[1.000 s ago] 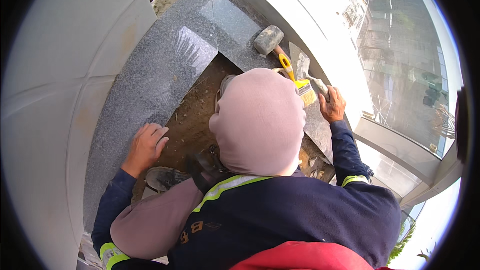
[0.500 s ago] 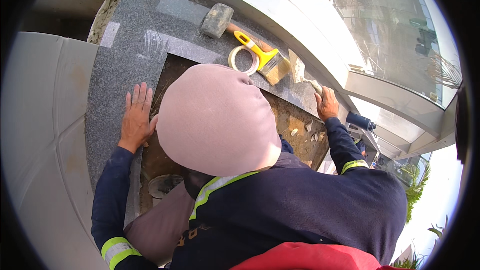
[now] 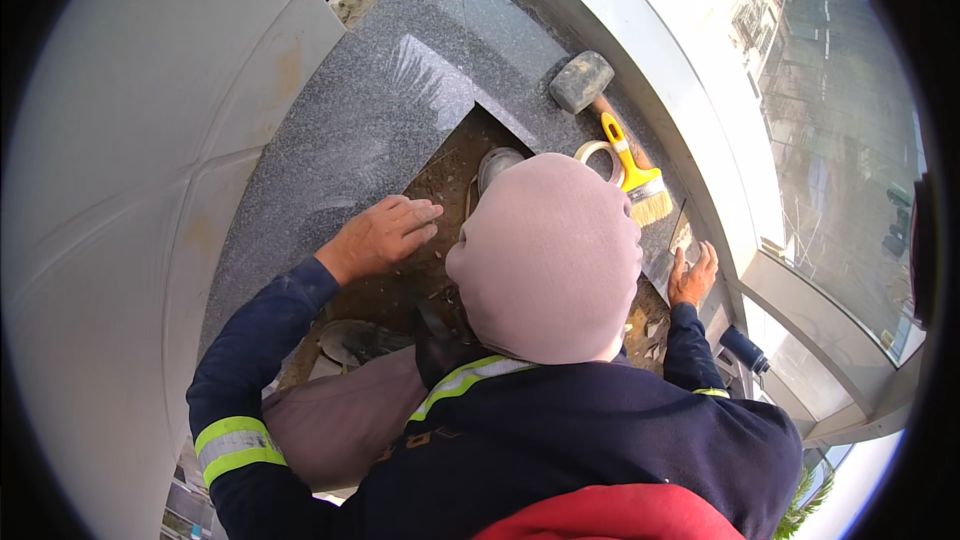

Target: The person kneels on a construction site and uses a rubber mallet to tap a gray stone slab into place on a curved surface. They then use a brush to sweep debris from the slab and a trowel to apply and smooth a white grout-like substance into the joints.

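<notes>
My left hand hovers over the dug-out opening by the edge of the grey granite slab. Its fingers are stretched out, with nothing in them. At the right, my right hand has its fingers and thumb apart, close to a pale, pointed trowel-like tool. Whether the hand touches that tool is hard to make out. A yellow-handled paintbrush lies over a roll of tape and the handle of a rubber mallet. A pinkish cap covers the middle of the opening.
A white raised ledge curves along the slab, with glass panels beyond it. A pale panel borders the left side. A dark bottle lies past my right hand. Rubble and soil show inside the cut-out.
My left hand has lifted off the slab and moved right over the opening. My right fingers have loosened from the trowel-like tool's end. The view has turned, shifting the tools right.
</notes>
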`<state>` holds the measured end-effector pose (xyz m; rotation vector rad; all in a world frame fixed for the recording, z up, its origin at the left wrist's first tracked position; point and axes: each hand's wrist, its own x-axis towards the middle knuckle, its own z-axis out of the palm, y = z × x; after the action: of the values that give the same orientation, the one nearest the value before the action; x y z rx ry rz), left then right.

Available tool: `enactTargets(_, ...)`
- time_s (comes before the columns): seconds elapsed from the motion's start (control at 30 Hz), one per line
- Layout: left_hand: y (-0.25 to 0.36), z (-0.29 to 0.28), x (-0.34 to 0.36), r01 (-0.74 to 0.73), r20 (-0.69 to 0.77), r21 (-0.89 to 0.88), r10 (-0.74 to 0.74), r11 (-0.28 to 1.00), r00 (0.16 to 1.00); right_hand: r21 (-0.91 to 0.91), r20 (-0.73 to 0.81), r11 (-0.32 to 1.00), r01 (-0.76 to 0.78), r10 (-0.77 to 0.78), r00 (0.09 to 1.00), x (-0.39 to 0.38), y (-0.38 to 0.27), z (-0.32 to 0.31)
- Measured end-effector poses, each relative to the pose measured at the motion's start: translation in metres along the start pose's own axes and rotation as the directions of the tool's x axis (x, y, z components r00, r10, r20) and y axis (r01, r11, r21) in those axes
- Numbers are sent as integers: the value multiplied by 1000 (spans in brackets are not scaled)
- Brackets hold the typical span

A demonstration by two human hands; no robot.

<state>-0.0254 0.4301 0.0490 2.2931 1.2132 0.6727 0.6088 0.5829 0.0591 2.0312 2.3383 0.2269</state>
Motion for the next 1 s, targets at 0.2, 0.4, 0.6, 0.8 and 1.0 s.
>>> enactTargets(0.2,10,-3,-9,-52,0,-24,53,998,999,202,180,893,402,-437,881,126,-183,-45)
enactTargets(0.4,12,-13,-28,208,-29,-40,-209,977,978,248,431,956,157,-254,866,127,-142,-22)
enactTargets(0.6,-1,-19,-56,366,42,177,-378,914,925,260,394,944,204,-296,870,124,-159,-85)
enactTargets(0.8,17,-16,-49,484,119,288,-532,826,838,862,-123,423,278,-357,926,200,-284,-163)
enactTargets(1.0,17,-24,-55,553,119,216,-583,805,803,763,-377,211,611,-622,686,309,-440,-93)
